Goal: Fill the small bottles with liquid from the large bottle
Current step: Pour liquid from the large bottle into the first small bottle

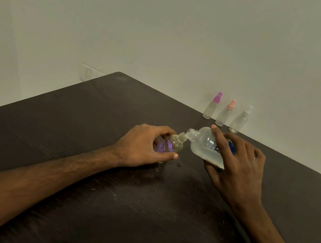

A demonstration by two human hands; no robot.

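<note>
My left hand (pixel 140 146) grips a small clear bottle (pixel 170 144) with purple flower prints, tilted with its open neck pointing right and up. My right hand (pixel 237 167) grips the large clear bottle (pixel 204 145), which is tipped on its side, uncapped, with pale liquid pooled in its lower half. Its open mouth touches the small bottle's neck. Both bottles are held just above the dark table (pixel 90 126).
Three small clear spray bottles stand in a row against the wall at the table's far edge: a purple-capped one (pixel 211 106), a pink-capped one (pixel 225 113) and a white-capped one (pixel 240 120). A wall socket (pixel 87 73) sits behind the table's far corner.
</note>
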